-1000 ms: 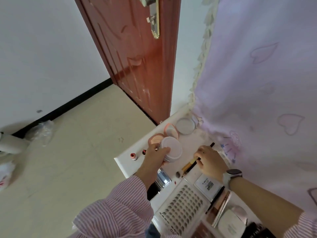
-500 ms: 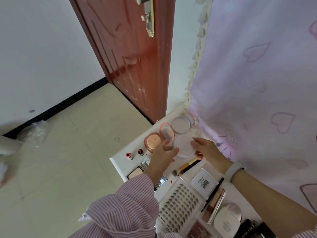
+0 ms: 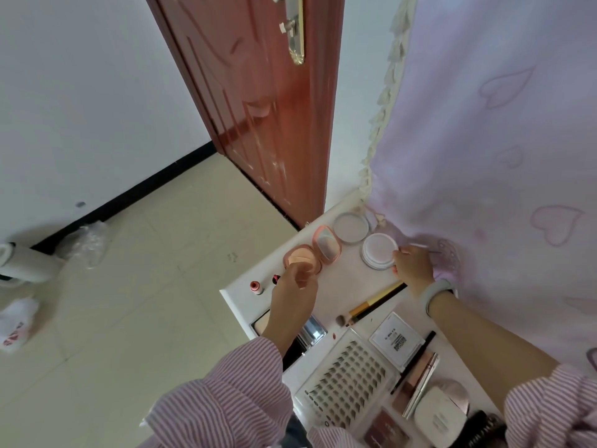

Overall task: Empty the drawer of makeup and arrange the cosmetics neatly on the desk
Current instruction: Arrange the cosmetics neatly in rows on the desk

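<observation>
White desk (image 3: 336, 286), taken as the reference surface. At its far corner, a pale lilac round lid (image 3: 350, 226); beside it on the curtain side, a white round jar (image 3: 378, 255). Toward the door, a coral-pink open compact (image 3: 315, 253) with a peach pan. At the desk's left edge, two small red lipsticks (image 3: 256, 287). Mid-desk, a makeup brush (image 3: 371, 303) with a gold ferrule, black handle and brown bristles. Nearer the wearer, a clear tray of dark lashes (image 3: 347, 381) and a white box (image 3: 396, 342) with black print. Behind the desk, a lilac curtain (image 3: 491, 140) patterned with outlined hearts. Beyond it, a reddish-brown door (image 3: 258, 101). Sleeves (image 3: 232, 402): pink and white stripes.
</observation>
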`<state>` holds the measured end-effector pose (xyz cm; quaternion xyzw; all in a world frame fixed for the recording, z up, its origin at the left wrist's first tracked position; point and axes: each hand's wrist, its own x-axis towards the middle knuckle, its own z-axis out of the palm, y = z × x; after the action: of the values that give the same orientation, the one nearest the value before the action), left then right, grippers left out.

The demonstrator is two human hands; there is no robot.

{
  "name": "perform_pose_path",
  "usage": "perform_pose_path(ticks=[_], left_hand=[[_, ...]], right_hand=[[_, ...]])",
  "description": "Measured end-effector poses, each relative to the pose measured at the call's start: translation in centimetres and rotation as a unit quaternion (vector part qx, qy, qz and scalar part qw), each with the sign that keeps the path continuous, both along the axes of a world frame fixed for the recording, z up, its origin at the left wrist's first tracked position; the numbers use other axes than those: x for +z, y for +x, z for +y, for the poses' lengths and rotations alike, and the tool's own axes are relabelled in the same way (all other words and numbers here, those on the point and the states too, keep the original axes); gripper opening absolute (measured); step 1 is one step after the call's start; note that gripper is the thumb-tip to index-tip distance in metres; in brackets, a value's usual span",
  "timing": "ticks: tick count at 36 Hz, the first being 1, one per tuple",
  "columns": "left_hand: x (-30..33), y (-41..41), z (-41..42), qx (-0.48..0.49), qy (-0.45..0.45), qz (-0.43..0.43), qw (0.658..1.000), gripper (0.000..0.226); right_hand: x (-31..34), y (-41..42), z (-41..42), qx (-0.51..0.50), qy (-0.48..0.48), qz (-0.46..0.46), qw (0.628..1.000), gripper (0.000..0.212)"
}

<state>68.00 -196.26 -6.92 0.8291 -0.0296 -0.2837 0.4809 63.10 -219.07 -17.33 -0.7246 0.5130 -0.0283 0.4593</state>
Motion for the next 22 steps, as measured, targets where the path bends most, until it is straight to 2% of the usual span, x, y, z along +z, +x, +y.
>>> perform_pose_path(ticks=[3, 5, 6, 8, 10, 11, 13, 15, 19, 22], left_hand=[[0.1, -0.3, 0.3, 0.005, -0.008, 0.003, 1.0, 0.027], [0.2, -0.4, 0.4, 0.008, -0.015, 0.004, 1.0, 0.026], [0.2, -0.5, 0.6, 0.009, -0.017, 0.005, 1.0, 0.025], [0.2, -0.8, 0.8, 0.011, -0.02, 0.005, 1.0, 0.025], [0.2, -1.0, 1.1, 0.013, -0.021, 0.003, 1.0, 0.024], [0.2, -1.1, 1.2, 0.013, -0.021, 0.0, 1.0, 0.022], [0.1, -1.3, 1.6, 0.011, -0.018, -0.006, 1.0, 0.019], [0.1, -1.4, 2.0, 0.014, -0.013, -0.014, 1.0, 0.02], [0.1, -1.4, 2.9, 0.027, 0.0, -0.017, 0.999, 0.022], [0.0, -1.4, 3.6, 0.039, -0.001, -0.011, 0.999, 0.023]], right_hand=[[1.5, -1.2, 1.2, 0.028, -0.044, 0.01, 0.999, 0.033], [1.8, -2.5, 2.3, 0.096, -0.103, 0.003, 0.99, 0.02], [1.9, -3.3, 2.9, 0.161, -0.142, 0.005, 0.977, 0.014], [1.4, -4.6, 3.6, 0.308, -0.24, 0.012, 0.92, 0.007], [0.6, -5.2, 3.4, 0.399, -0.326, -0.005, 0.857, 0.022], [0.7, -5.1, 3.5, 0.445, -0.348, 0.0, 0.825, 0.029], [1.1, -4.7, 3.6, 0.525, -0.37, 0.045, 0.765, 0.029], [1.1, -4.0, 3.3, 0.571, -0.362, 0.077, 0.733, 0.024], [1.3, -3.2, 3.1, 0.626, -0.396, 0.071, 0.668, 0.044], [1.4, -3.0, 3.0, 0.645, -0.414, 0.072, 0.638, 0.046]])
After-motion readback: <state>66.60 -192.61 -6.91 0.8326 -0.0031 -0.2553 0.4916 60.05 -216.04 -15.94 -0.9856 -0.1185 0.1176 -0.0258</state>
